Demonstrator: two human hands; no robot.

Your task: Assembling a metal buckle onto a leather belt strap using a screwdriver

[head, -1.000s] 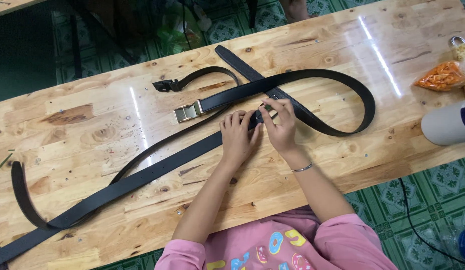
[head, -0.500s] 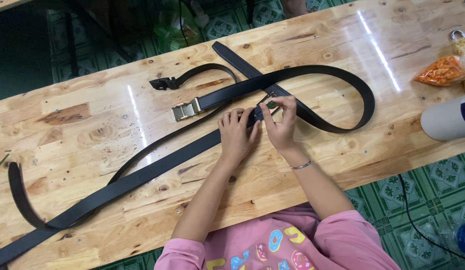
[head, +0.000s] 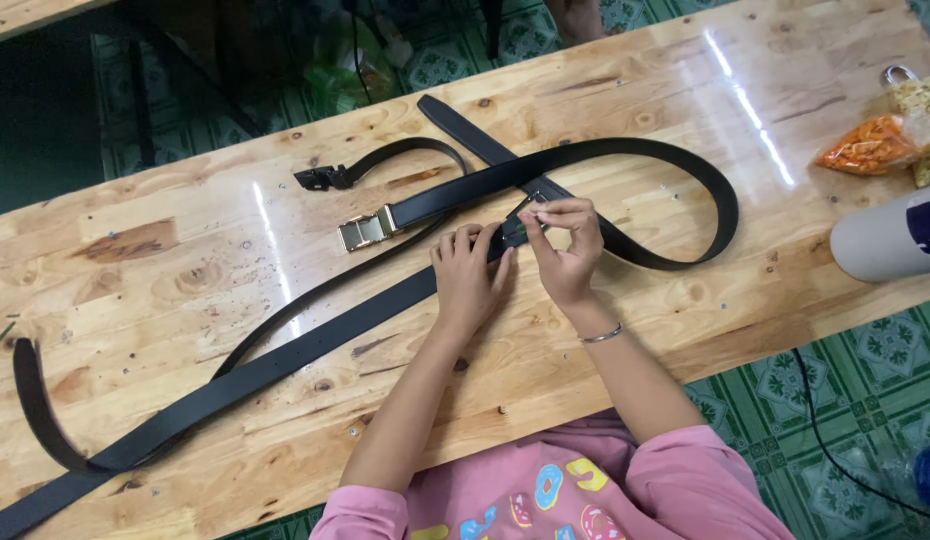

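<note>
Several black belts lie across a wooden table. My left hand presses down on the end of a long black belt that runs off to the lower left. Pinched in my right hand is a small metal buckle, held right at that belt end. A second black belt loops behind my hands and ends in a gold buckle. A thinner belt with a black clasp lies further back.
An orange snack bag and a clear bag sit at the right edge of the table. A white cylinder lies on its side near them. Green patterned floor tiles show beyond the table.
My hands stay at the belt end, with small finger movements at the buckle. The view has shifted slightly; the belts lie as before.
</note>
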